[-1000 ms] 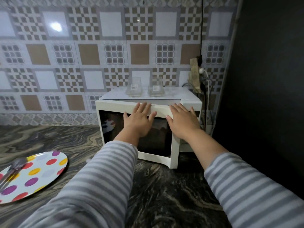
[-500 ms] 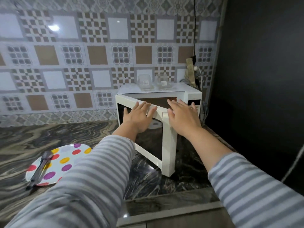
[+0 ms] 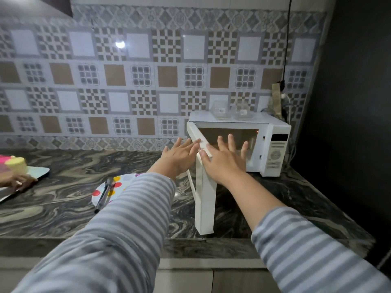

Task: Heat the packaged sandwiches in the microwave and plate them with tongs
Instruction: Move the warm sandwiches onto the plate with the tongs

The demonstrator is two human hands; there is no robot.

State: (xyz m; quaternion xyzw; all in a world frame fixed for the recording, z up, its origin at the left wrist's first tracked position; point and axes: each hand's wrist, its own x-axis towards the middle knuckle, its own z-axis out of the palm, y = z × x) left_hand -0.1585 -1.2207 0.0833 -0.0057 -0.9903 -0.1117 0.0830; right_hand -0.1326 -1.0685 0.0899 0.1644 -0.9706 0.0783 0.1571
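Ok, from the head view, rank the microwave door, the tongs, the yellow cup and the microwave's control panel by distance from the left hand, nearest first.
1. microwave door: at the left hand's fingertips, swung open.
2. tongs: lower left, lying on the dotted plate.
3. control panel: right end of the microwave.
4. yellow cup: far left edge of the counter.
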